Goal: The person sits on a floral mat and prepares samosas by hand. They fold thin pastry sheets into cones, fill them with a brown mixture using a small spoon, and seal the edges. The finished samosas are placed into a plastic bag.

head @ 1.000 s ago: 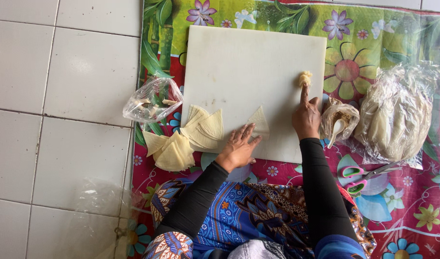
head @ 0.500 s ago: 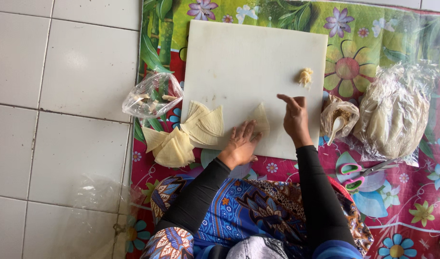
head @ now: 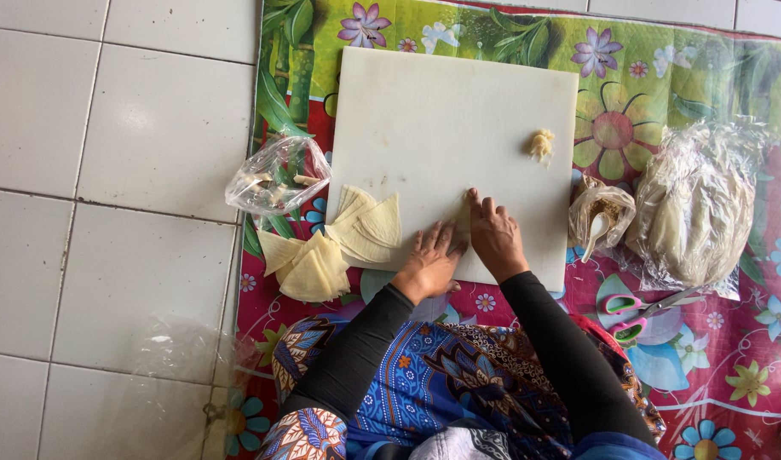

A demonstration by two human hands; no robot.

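Lying under both fingers (head: 475,202) — wrapper (head: 463,223).

A white cutting board (head: 441,128) lies on a mat (head: 714,400) printed with purple, red and blue flowers on green and crimson. Pale yellow wrappers (head: 322,255) sit beside it, near a yellowish dab of filling (head: 541,143). Pink-and-green-handled scissors (head: 633,313), black sleeves (head: 356,358), blue batik cloth (head: 441,383), white floor tiles (head: 109,170).
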